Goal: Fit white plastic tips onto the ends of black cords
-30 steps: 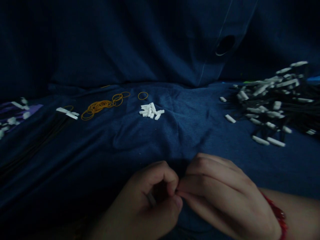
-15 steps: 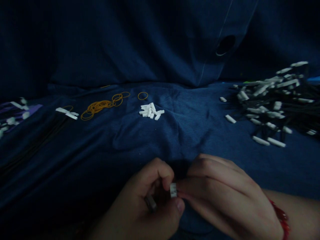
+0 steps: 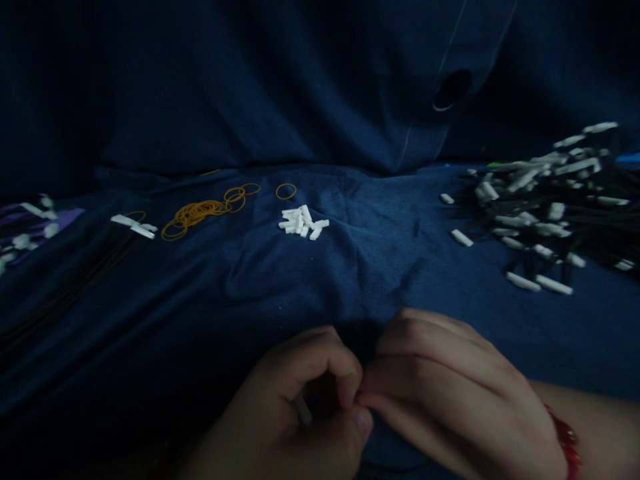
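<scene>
At the bottom centre my left hand (image 3: 300, 407) is curled, thumb and forefinger pinched together. A small white connector (image 3: 303, 411) shows inside the curl of its fingers. My right hand (image 3: 445, 387) is closed in a pinch, its fingertips meeting those of the left; what lies between the fingertips is hidden. Beyond the hands lies a small heap of loose white connectors (image 3: 303, 222) on the dark blue cloth (image 3: 380, 260).
Orange rubber bands (image 3: 200, 215) lie left of the heap, with a single rubber band (image 3: 285, 192) apart. Black wires with white connectors (image 3: 537, 223) are piled at right. A wire bundle with white ends (image 3: 134, 227) lies at left, near a purple bundle (image 3: 70, 218).
The white piece seen between my fingertips is now covered by them. My left hand has shifted slightly right and its forefinger has closed down; the right hand has barely moved.
</scene>
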{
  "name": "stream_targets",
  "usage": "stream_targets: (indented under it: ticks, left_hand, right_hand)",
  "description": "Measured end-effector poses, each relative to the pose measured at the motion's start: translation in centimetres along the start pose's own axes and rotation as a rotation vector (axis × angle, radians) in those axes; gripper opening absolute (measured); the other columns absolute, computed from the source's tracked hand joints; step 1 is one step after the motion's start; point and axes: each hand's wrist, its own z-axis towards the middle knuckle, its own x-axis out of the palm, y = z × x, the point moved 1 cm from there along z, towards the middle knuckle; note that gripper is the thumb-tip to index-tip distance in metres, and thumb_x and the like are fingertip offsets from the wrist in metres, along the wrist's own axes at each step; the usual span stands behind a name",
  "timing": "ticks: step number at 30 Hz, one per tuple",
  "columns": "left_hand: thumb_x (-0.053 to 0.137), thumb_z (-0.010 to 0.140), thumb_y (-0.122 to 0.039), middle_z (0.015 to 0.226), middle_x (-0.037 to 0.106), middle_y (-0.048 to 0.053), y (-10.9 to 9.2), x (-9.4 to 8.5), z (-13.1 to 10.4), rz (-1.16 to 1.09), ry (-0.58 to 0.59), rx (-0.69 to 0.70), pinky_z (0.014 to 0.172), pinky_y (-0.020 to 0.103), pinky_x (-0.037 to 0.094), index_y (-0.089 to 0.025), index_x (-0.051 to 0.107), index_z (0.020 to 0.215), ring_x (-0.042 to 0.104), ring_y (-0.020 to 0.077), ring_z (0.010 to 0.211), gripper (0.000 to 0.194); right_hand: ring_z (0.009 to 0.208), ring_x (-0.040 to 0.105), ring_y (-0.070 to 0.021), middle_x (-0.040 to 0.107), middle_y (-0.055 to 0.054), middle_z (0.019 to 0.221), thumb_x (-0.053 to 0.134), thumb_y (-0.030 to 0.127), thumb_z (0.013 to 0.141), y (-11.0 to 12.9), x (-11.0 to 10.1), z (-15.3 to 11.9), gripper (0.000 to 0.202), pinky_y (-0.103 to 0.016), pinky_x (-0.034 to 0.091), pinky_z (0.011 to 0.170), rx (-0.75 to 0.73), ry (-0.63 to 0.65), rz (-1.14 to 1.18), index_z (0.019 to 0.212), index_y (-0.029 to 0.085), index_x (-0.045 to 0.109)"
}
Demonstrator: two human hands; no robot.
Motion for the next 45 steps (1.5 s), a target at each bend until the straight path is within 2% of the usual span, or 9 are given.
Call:
stream_targets:
  ticks: [7, 15, 22, 30, 35, 40, 45]
  left_hand:
    - [0.048, 0.070, -0.008, 0.063, 0.039, -0.005, 0.1, 0.1, 0.0, -0.005, -0.006, 0.035, 0.052, 0.017, 0.035, -0.020, 0.038, 0.062, 0.039, 0.0078, 0.057, 0.018]
    - [0.049, 0.072, -0.008, 0.064, 0.038, -0.006, 0.5, 0.1, -0.2, -0.004, -0.008, 0.004, 0.052, 0.017, 0.034, -0.021, 0.039, 0.066, 0.037, 0.0074, 0.058, 0.017]
    - [0.047, 0.069, -0.003, 0.063, 0.038, -0.006, -0.3, 0.2, 0.1, 0.037, -0.026, 0.077, 0.051, 0.015, 0.034, -0.019, 0.039, 0.061, 0.038, 0.0060, 0.056, 0.019]
    - [0.047, 0.069, -0.005, 0.064, 0.039, -0.006, 0.1, 0.4, 0.0, -0.001, -0.036, 0.041, 0.053, 0.015, 0.036, -0.020, 0.037, 0.065, 0.039, 0.0068, 0.058, 0.019]
    - [0.048, 0.069, -0.004, 0.065, 0.041, -0.006, -0.1, 0.1, 0.1, 0.073, -0.008, 0.072, 0.054, 0.015, 0.036, -0.020, 0.041, 0.064, 0.041, 0.0059, 0.058, 0.018]
    - [0.049, 0.068, -0.003, 0.065, 0.041, -0.006, -0.5, 0.0, 0.1, 0.099, -0.030, 0.081, 0.051, 0.014, 0.035, -0.018, 0.041, 0.059, 0.040, 0.0050, 0.056, 0.019]
    - [0.050, 0.068, -0.003, 0.063, 0.041, -0.006, -0.6, 0.2, 0.2, 0.038, -0.029, 0.050, 0.049, 0.015, 0.035, -0.019, 0.043, 0.060, 0.039, 0.0055, 0.054, 0.018]
  right_hand:
    - [0.061, 0.047, -0.0114, 0.057, -0.003, 0.067, 0.056, 0.014, 0.077, 0.0, 0.0, -0.1, 0.008, -0.025, 0.037, 0.054, -0.016, -0.007, 0.005, 0.073, 0.011, 0.062]
    - [0.061, 0.047, -0.0100, 0.057, -0.002, 0.066, 0.053, 0.013, 0.080, 0.0, -0.1, 0.1, 0.012, -0.023, 0.037, 0.053, -0.004, 0.007, 0.024, 0.071, 0.012, 0.062]
    - [0.060, 0.047, -0.0095, 0.055, -0.003, 0.066, 0.050, 0.006, 0.077, -0.4, -0.5, 0.1, 0.017, -0.023, 0.037, 0.052, 0.017, 0.027, 0.046, 0.065, 0.010, 0.060]
    - [0.059, 0.046, -0.0087, 0.056, -0.001, 0.064, 0.052, 0.005, 0.075, -0.1, -0.4, 0.2, 0.015, -0.022, 0.037, 0.051, 0.039, -0.017, 0.040, 0.073, 0.013, 0.065]
    - [0.057, 0.046, -0.0083, 0.055, -0.001, 0.061, 0.050, 0.007, 0.077, 0.0, -0.7, 0.2, 0.018, -0.022, 0.037, 0.050, 0.052, -0.004, 0.020, 0.067, 0.013, 0.064]
    - [0.060, 0.047, -0.0089, 0.057, -0.001, 0.065, 0.050, 0.005, 0.077, 0.1, -0.7, 0.2, 0.017, -0.022, 0.038, 0.052, 0.038, 0.029, -0.013, 0.070, 0.014, 0.064]
    - [0.060, 0.048, -0.0102, 0.057, -0.002, 0.066, 0.049, 0.017, 0.084, 0.2, -0.7, 0.0, 0.021, -0.024, 0.037, 0.052, 0.005, -0.014, -0.056, 0.068, 0.014, 0.062]
